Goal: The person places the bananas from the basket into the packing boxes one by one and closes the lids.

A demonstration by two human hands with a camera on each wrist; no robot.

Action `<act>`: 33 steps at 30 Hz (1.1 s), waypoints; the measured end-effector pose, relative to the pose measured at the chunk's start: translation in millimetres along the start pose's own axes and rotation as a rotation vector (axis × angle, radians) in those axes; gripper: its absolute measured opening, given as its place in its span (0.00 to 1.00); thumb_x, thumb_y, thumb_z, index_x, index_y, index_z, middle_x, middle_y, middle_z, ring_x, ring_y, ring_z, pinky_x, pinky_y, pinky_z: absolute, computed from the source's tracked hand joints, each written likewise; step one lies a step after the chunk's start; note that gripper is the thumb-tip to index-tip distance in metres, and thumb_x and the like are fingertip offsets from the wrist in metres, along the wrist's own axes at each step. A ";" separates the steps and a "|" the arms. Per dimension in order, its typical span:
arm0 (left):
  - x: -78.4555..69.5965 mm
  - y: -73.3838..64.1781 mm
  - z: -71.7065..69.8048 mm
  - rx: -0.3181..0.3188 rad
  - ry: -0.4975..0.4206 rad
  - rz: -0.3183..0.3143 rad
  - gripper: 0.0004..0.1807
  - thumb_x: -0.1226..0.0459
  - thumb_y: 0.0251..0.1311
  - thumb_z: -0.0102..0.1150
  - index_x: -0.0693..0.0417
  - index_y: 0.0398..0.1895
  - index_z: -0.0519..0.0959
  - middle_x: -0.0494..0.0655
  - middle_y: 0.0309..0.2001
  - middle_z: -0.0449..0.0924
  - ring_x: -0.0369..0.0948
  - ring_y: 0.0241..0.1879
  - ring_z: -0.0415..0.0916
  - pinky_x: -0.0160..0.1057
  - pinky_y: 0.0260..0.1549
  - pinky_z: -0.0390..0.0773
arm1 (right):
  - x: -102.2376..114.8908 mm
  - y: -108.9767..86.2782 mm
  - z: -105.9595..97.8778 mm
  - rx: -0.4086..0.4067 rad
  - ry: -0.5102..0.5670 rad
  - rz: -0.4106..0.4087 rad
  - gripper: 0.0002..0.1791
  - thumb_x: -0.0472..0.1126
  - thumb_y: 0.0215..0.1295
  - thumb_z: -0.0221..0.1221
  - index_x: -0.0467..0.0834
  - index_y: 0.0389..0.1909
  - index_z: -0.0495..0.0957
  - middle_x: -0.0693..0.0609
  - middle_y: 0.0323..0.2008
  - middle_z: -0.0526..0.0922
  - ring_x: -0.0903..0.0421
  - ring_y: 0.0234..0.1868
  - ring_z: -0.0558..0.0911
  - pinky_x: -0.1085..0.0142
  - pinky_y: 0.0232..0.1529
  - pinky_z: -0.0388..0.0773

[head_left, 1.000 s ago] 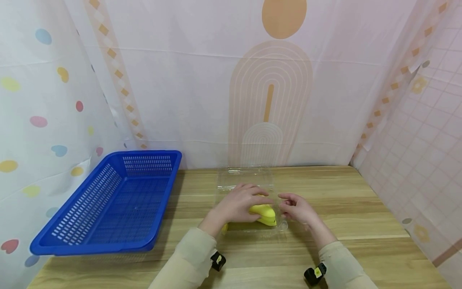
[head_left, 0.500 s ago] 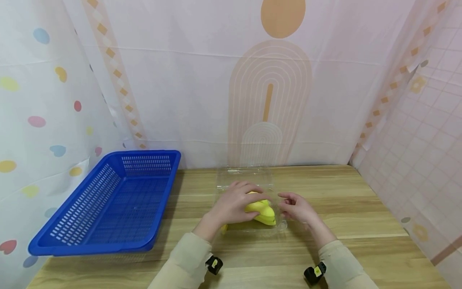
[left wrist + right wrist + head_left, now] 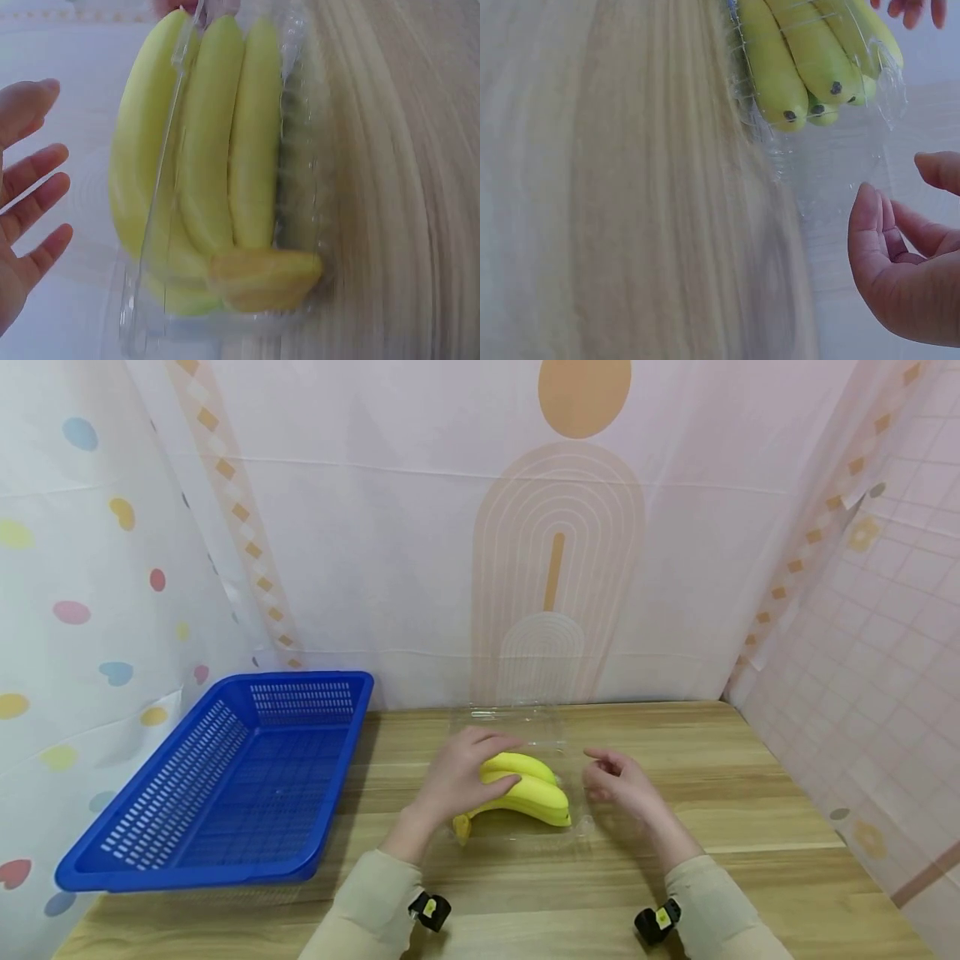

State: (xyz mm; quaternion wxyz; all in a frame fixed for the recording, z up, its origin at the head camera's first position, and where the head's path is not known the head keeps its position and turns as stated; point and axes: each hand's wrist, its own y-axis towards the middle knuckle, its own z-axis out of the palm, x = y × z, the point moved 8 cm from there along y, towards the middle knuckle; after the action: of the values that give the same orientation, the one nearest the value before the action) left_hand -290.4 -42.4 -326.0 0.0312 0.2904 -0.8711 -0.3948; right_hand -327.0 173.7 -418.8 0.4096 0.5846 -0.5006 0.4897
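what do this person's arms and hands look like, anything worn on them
The left hand and right hand are ungloved. The left sleeve and right sleeve are long, plain pale beige. The left camera and right camera are small, black, yellow-marked, at the wrists.

At lower centre, we see smooth, low-sheen yellow bananas [image 3: 525, 792] in a glossy, clear, thin plastic container [image 3: 300, 165] on a wood-grained tabletop [image 3: 660, 760]. We find a faintly shiny blue plastic basket [image 3: 262, 777] at left, matt beige cloth sleeves [image 3: 367, 906] at the bottom edge and creased, printed cloth [image 3: 405, 543] across the upper frame.
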 end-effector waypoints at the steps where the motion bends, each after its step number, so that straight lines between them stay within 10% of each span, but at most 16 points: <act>1: 3.6 -1.3 -1.9 -0.009 -0.019 -0.022 0.22 0.57 0.44 0.70 0.50 0.46 0.81 0.42 0.43 0.80 0.41 0.45 0.74 0.40 0.45 0.73 | 1.4 0.5 -0.7 -0.005 -0.001 -0.010 0.25 0.34 0.66 0.53 0.28 0.61 0.62 0.46 0.38 0.70 0.57 0.34 0.73 0.64 0.38 0.79; 17: 64.5 -29.0 -27.9 -0.146 -0.367 -0.557 0.21 0.66 0.48 0.68 0.58 0.48 0.78 0.54 0.39 0.80 0.52 0.38 0.77 0.51 0.37 0.77 | 18.2 6.5 -7.7 -0.051 -0.069 -0.068 0.26 0.45 0.65 0.55 0.36 0.60 0.67 0.38 0.50 0.74 0.50 0.48 0.75 0.52 0.49 0.74; 33: 111.9 -64.3 -26.4 -0.259 -0.551 -0.982 0.21 0.60 0.56 0.63 0.59 0.52 0.76 0.56 0.43 0.79 0.45 0.42 0.75 0.41 0.41 0.77 | 23.9 24.9 -11.6 -0.070 -0.033 -0.089 0.28 0.45 0.65 0.55 0.35 0.61 0.64 0.37 0.51 0.72 0.46 0.51 0.74 0.56 0.50 0.74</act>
State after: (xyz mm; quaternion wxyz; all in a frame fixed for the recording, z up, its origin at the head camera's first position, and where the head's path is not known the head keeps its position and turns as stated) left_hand -344.7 -152.9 -372.9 -0.3484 0.5410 -0.5549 -0.5274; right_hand -353.0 176.5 -393.5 0.4428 0.5994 -0.4977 0.4437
